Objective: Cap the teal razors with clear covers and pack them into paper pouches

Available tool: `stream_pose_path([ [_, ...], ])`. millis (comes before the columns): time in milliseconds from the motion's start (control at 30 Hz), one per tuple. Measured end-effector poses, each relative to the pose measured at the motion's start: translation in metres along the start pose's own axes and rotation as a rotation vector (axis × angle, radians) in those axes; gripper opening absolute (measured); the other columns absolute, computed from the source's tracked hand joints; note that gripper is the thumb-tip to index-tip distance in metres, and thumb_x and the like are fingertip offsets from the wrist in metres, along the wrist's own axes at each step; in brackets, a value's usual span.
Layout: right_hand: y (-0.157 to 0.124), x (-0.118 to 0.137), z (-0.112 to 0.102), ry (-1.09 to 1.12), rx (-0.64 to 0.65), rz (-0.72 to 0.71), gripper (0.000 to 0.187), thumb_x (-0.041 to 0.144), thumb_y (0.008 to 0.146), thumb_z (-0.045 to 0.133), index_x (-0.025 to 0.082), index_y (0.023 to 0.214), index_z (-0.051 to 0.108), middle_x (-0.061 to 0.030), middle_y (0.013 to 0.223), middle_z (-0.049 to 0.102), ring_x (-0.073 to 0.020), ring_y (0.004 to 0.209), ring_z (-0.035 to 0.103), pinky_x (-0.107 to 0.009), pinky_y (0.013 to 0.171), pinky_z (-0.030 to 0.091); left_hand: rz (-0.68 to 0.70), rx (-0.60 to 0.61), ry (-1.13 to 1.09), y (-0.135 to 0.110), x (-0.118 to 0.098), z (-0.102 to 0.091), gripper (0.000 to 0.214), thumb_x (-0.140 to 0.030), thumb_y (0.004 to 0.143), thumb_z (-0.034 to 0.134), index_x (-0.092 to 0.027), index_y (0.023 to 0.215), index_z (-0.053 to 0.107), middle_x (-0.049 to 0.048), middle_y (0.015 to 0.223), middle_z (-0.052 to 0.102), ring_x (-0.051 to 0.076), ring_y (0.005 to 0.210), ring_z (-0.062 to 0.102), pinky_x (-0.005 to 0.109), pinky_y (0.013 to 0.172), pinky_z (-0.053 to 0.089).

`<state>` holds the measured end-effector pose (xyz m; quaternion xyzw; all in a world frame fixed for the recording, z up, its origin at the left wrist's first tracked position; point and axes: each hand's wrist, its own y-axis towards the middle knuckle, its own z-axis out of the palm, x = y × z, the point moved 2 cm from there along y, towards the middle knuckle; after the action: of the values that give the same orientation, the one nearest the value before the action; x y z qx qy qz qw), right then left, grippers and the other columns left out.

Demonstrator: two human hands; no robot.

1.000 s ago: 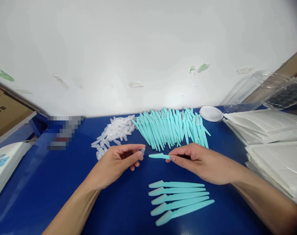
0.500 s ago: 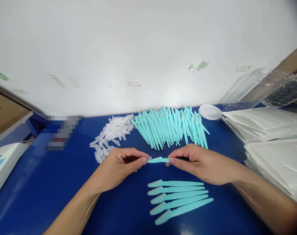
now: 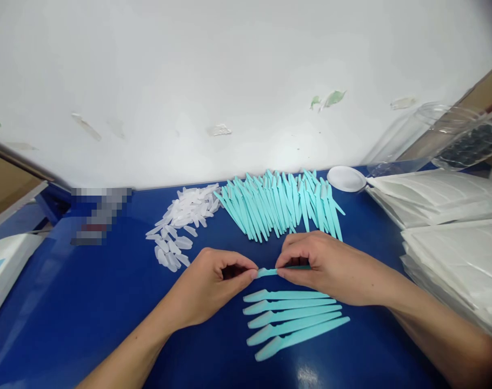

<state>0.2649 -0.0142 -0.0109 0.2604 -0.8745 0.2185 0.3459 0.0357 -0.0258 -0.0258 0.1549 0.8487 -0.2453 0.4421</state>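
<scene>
Between both hands, above the table, a turquoise eyebrow razor (image 3: pixel 267 272) lies almost level with its blade end to the left. My right hand (image 3: pixel 335 267) is closed round its handle, thumb and fingertips near the neck. With thumb and forefinger my left hand (image 3: pixel 213 283) pinches the blade end, where a clear blade cap is mostly hidden by the fingertips. Just below, several razors (image 3: pixel 294 314) lie in a row, blade ends to the left. Behind my hands are a heap of turquoise razors (image 3: pixel 276 208) and, left of it, a heap of translucent blade caps (image 3: pixel 191 208).
White padded pouches (image 3: pixel 457 243) are stacked at the right. A round white lid (image 3: pixel 347 179) and a clear plastic jar (image 3: pixel 416 135) are by the wall. At the left edge stands a white device (image 3: pixel 11 265) on the blue table (image 3: pixel 87 302).
My left fingers have moved right and now cover the razor's blade end, where part of the cap showed before. My right grip has shifted nearer the neck. The whole view has tilted slightly.
</scene>
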Motion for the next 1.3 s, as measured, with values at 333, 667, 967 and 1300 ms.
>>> stream_pose_path([
  [333,0.001,-0.004,0.006,-0.094,0.022,0.013,0.021,0.033,0.091,0.062,0.022,0.085,0.079,-0.0021,0.079,0.071,-0.0139,0.066,0.056,-0.028,0.061,0.036,0.241,-0.060,0.320,0.001,0.000,0.005,0.020,-0.030,0.098,0.062,-0.026,0.107,0.079,0.0034,0.099,0.071,0.018,0.091,0.063,0.028,0.073,0.046],
  [667,-0.005,-0.003,0.002,-0.081,0.146,-0.024,0.025,0.029,0.091,0.059,0.021,0.077,0.078,-0.0011,0.073,0.072,-0.0123,0.061,0.058,-0.028,0.060,0.036,0.269,0.052,0.353,-0.005,-0.003,0.007,0.021,-0.034,0.099,0.060,-0.027,0.109,0.078,0.0029,0.097,0.070,0.017,0.086,0.063,0.027,0.071,0.047],
  [967,0.003,-0.032,-0.030,-0.386,-0.547,0.352,0.031,0.045,0.092,0.058,0.021,0.095,0.078,-0.0043,0.084,0.077,-0.0203,0.074,0.066,-0.033,0.067,0.041,0.210,-0.547,0.375,-0.010,0.010,-0.055,0.019,-0.039,0.095,0.066,-0.023,0.094,0.077,0.0021,0.091,0.072,0.017,0.081,0.064,0.025,0.062,0.047],
  [1300,0.017,-0.056,-0.031,-0.410,-0.504,0.474,0.031,0.046,0.090,0.058,0.021,0.090,0.075,-0.0074,0.077,0.076,-0.0272,0.080,0.070,-0.035,0.069,0.043,0.014,-0.652,0.543,-0.010,0.042,-0.092,0.036,-0.056,0.091,0.061,-0.025,0.100,0.077,0.0028,0.089,0.073,0.019,0.071,0.067,0.031,0.064,0.048],
])
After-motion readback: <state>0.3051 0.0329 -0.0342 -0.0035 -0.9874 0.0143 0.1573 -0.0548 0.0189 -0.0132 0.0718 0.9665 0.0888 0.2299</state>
